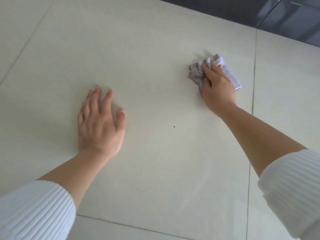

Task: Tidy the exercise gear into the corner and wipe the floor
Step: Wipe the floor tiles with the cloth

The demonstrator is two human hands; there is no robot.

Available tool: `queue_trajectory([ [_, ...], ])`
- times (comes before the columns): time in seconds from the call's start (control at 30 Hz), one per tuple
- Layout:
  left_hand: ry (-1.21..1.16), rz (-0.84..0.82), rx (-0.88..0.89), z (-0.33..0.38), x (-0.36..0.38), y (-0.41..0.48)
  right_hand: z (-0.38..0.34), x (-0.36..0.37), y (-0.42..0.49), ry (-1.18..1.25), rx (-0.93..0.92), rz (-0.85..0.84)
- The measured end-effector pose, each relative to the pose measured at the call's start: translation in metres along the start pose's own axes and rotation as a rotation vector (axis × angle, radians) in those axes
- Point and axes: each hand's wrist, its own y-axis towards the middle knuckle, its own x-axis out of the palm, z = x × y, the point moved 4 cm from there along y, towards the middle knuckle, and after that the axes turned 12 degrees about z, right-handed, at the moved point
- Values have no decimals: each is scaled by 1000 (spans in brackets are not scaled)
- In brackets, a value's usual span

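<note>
White ribbed sleeves sit nearest the lens: left sleeve (32, 210) at the bottom-left corner of the view, right sleeve (292, 191) at the lower right edge. Both are pushed up and the forearms are bare.

Left hand (100, 123): palm down, flat on the floor (155, 49), left of the middle of a large pale tile. Fingers are straight and slightly fanned, thumb held out to the side. It holds nothing.

Right hand (218, 87): arm reaches forward toward the far right part of the same tile. Fingers are curled over a bunched cloth (231, 75) and bear it down onto the floor. Cloth is grey-white and crumpled; folds stick out past the fingertips and on both sides of the hand. It lies just beside the grout line (253, 94) along the tile's right edge, without crossing it.

Small dark specks (174, 126) dot the tile between the two hands.

Dark glossy wall base (242, 14) runs along the floor's far edge, well beyond the cloth.
</note>
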Motion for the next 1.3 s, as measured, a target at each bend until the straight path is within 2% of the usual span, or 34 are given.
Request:
queue_trajectory([
  [0.2, -16, -2, 23, 1, -1, -1, -29, -3, -88, 81, -201, -106],
  [0.4, -67, -283, 82, -20, -11, -6, -64, -11, -193, 118, -442, -245],
  [0.53, -33, -162, 123, -53, -45, -83, -83, -17, -286, 192, -645, -346],
  [0.63, 12, -184, 157, -66, -56, -123, -90, -24, -347, 241, -769, -454],
  [0.77, 75, -305, 80, -93, -76, -161, -91, -30, -363, 203, -874, -510],
  [0.87, 117, -353, 12, -116, -91, -182, -87, -31, -349, 98, -925, -474],
  [0.97, 171, -371, -31, -133, -100, -186, -67, -37, -315, -27, -797, -326],
  [1.07, 196, -402, -77, -142, -101, -178, -32, -49, -279, -202, -528, -199],
  [1.2, 188, -441, -75, -146, -95, -177, 10, -58, -241, -297, -46, -199],
  [1.3, 180, -444, -84, -150, -89, -177, 1, -46, -224, -239, 141, -199],
])
